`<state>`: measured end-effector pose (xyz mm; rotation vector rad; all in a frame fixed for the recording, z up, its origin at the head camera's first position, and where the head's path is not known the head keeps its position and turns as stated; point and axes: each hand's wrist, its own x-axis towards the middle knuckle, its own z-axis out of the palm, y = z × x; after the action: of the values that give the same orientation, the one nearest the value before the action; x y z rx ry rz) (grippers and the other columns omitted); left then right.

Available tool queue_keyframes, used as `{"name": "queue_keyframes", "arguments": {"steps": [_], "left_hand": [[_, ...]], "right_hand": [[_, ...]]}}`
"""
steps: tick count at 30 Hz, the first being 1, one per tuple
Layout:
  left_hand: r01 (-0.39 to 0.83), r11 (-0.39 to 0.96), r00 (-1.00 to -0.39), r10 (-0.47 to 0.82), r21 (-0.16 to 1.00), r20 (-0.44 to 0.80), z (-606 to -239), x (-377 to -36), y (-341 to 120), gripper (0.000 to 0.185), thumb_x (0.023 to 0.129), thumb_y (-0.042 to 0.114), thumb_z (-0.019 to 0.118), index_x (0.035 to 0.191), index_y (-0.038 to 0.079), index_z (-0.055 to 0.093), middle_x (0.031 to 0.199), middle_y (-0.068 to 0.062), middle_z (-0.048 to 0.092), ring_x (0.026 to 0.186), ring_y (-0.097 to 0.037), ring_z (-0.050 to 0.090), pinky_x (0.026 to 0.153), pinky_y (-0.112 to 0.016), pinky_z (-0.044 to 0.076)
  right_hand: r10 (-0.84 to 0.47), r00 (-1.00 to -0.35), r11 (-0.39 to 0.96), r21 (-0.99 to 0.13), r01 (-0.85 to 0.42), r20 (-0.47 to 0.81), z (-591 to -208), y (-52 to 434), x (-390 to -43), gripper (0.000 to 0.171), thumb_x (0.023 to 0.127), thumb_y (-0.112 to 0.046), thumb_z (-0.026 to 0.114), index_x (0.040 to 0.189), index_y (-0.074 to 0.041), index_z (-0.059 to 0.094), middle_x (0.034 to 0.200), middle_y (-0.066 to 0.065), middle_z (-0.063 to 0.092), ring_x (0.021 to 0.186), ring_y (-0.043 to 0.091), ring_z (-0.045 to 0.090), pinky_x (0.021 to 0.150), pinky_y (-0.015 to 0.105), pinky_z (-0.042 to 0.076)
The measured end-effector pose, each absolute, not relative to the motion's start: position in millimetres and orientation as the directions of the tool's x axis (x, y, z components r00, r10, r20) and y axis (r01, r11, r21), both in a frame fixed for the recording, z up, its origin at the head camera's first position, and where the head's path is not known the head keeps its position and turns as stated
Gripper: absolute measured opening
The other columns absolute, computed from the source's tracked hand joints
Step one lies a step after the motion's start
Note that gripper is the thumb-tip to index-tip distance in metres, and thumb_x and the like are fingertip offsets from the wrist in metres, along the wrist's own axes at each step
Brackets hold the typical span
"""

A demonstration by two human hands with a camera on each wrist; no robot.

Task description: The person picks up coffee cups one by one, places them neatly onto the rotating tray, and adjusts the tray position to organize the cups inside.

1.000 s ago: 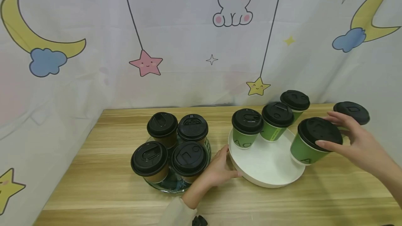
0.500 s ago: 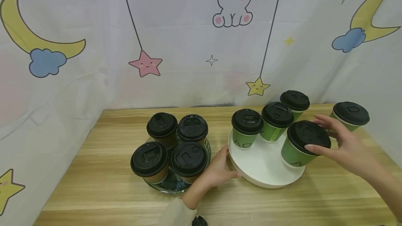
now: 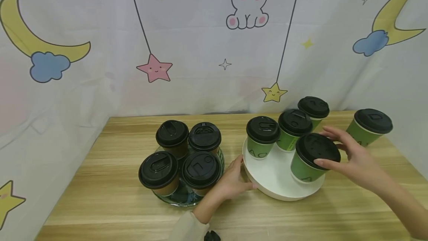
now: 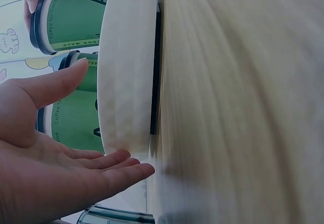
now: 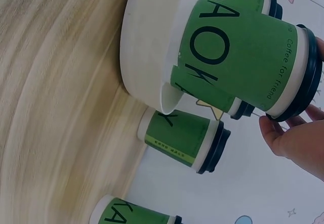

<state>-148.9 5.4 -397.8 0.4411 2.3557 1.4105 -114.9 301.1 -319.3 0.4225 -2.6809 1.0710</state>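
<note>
My right hand (image 3: 354,164) grips a green paper coffee cup (image 3: 305,168) by its black lid, thumb on the near side and fingers on the far side. The cup stands upright over the right part of a round white tray (image 3: 271,177); in the right wrist view its base (image 5: 185,37) is close to the tray rim, and I cannot tell if it touches. Two more green cups, one left (image 3: 259,147) and one right of it (image 3: 290,140), stand on the tray. My left hand (image 3: 234,183) rests its straight fingers (image 4: 116,178) against the tray's left side, thumb spread.
On the left, a glass plate (image 3: 180,200) bears several brown cups (image 3: 167,187) with black lids. Two green cups stand on the wooden table (image 3: 100,196), one behind the tray (image 3: 313,108) and one to its right (image 3: 364,133). A patterned cloth (image 3: 200,47) hangs behind.
My right hand has carried the green cup leftward and slightly nearer, from the tray's right edge further over the tray. The left hand and the tray have stayed in place.
</note>
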Motion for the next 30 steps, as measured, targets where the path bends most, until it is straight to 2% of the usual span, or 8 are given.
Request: {"name": "queue_keyframes", "arguments": {"steps": [7,12,16,23,30], "left_hand": [[0.079,0.448,-0.885,0.442,0.89,-0.144,-397,-149,5,0.089,0.075,0.018,0.076,0.142,-0.002,0.02,0.141,-0.019,0.03,0.132,-0.034,0.023,0.103,-0.052,0.022],[0.085,0.449,-0.886,0.443,0.89,-0.139,-398,-150,5,0.089,0.075,0.018,0.076,0.142,-0.003,0.02,0.141,-0.02,0.031,0.132,-0.035,0.023,0.103,-0.052,0.022],[0.094,0.447,-0.887,0.443,0.89,-0.129,-399,-150,5,0.088,0.075,0.017,0.076,0.141,-0.003,0.021,0.14,-0.02,0.032,0.131,-0.035,0.025,0.103,-0.052,0.023],[0.099,0.444,-0.887,0.444,0.891,-0.123,-399,-150,5,0.088,0.074,0.016,0.076,0.141,-0.002,0.022,0.14,-0.02,0.032,0.13,-0.035,0.026,0.102,-0.052,0.024],[0.106,0.425,-0.884,0.454,0.899,-0.11,-397,-149,4,0.088,0.074,0.017,0.077,0.141,-0.002,0.022,0.14,-0.02,0.031,0.131,-0.034,0.025,0.102,-0.051,0.025]], "right_hand": [[-0.203,-0.921,0.678,-0.632,-0.377,0.332,-322,289,-117,0.076,0.072,-0.009,0.077,0.136,-0.011,0.038,0.119,-0.013,0.048,0.106,-0.008,0.04,0.083,0.005,0.03],[-0.223,-0.926,0.679,-0.633,-0.372,0.305,-324,279,-119,0.075,0.074,-0.013,0.076,0.137,-0.007,0.036,0.123,0.002,0.049,0.108,-0.008,0.038,0.085,0.004,0.029],[-0.239,-0.928,0.672,-0.641,-0.371,0.286,-327,272,-120,0.075,0.075,-0.014,0.076,0.137,-0.008,0.035,0.125,0.009,0.049,0.109,-0.007,0.037,0.085,0.005,0.029],[-0.264,-0.914,0.639,-0.654,-0.405,0.308,-333,260,-123,0.075,0.073,-0.011,0.077,0.136,-0.01,0.037,0.125,0.01,0.051,0.11,-0.005,0.038,0.087,0.006,0.029],[-0.281,-0.901,0.612,-0.662,-0.433,0.329,-335,250,-124,0.075,0.072,-0.01,0.078,0.135,-0.006,0.038,0.123,0.011,0.053,0.111,-0.004,0.04,0.088,0.006,0.029]]}}
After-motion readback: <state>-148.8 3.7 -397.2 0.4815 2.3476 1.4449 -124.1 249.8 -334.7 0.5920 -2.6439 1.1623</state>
